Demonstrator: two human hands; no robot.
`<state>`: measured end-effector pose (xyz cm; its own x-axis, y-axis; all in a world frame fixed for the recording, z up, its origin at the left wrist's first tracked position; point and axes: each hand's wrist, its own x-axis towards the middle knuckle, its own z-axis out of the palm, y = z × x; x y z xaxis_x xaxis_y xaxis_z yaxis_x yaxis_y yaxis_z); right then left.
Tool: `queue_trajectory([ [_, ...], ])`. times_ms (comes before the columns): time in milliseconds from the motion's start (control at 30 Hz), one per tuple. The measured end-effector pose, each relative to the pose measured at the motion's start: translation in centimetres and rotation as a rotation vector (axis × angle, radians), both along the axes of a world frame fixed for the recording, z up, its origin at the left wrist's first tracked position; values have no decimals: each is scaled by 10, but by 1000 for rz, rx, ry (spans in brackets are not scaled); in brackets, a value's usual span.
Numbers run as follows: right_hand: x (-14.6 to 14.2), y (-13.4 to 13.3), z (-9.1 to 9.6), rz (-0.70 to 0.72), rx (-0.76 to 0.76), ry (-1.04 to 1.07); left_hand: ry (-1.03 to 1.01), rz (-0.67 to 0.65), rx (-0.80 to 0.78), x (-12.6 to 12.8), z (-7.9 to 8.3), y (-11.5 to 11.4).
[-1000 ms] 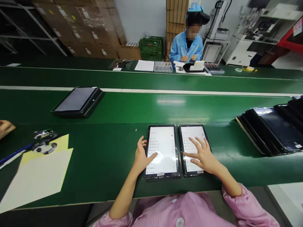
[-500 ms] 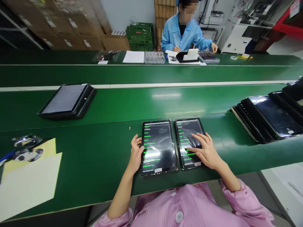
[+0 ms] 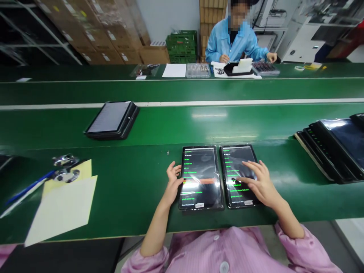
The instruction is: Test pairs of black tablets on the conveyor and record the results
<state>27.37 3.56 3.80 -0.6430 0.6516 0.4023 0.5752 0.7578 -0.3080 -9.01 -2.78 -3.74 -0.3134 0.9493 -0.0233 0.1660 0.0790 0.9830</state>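
Two black tablets lie side by side on the green bench, screens up, with lists of green text. On the left tablet [image 3: 201, 182] one row glows orange. My left hand [image 3: 173, 184] is at its left edge, thumb tip on the screen's border and the other fingers apart beside it. Over the right tablet [image 3: 237, 170] is my right hand [image 3: 261, 184], fingers spread, with the index fingertip at a row of the list. Neither hand grips anything. Each tablet has a small white label at its lower edge.
A stack of tablets [image 3: 112, 119] sits at the back left, and more black tablets [image 3: 335, 148] lean together at the right. Paper sheets [image 3: 66, 208] and a blue pen [image 3: 30, 187] lie by metal clips at left. Across the bench sits a person in blue [image 3: 227, 41].
The camera has turned left, so the scene sits farther right. An orange row has appeared on the left tablet. Both hands stay in nearly the same places on the tablets.
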Motion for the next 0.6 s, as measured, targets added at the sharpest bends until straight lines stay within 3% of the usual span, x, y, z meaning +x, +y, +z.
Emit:
queue_trajectory([
  [100,15,3,8,-105,13,195,-68,22,1,-1,-1,2],
  [233,20,6,8,-140,-69,129,56,22,0,4,11,1],
  [433,0,8,-6,-103,-87,-85,554,44,266,-8,32,-12],
  [600,-8,5,-11,-95,-97,-164,855,-115,444,-10,40,-21],
])
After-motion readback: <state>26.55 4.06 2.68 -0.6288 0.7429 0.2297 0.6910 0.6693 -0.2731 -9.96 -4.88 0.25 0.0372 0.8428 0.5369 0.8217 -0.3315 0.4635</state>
